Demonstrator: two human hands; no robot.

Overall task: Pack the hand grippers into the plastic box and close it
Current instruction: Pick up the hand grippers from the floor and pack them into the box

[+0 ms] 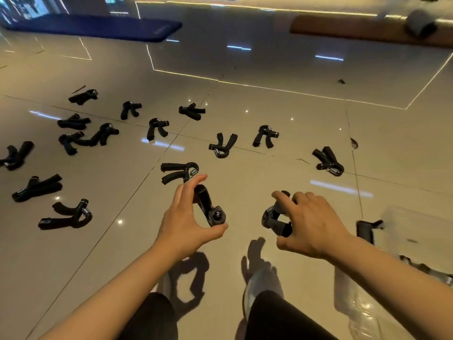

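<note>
Several black hand grippers lie scattered over the shiny tiled floor, for instance one just beyond my left hand and another further out. My left hand pinches one black hand gripper between thumb and fingers, above the floor. My right hand grips another hand gripper, its fingers curled over the handles. The clear plastic box sits blurred at the right edge, with a few grippers inside it.
My legs in dark trousers and a light shoe are below the hands. A blue exercise mat lies at the far left, a brown mat at the far right. Clear plastic lies at lower right.
</note>
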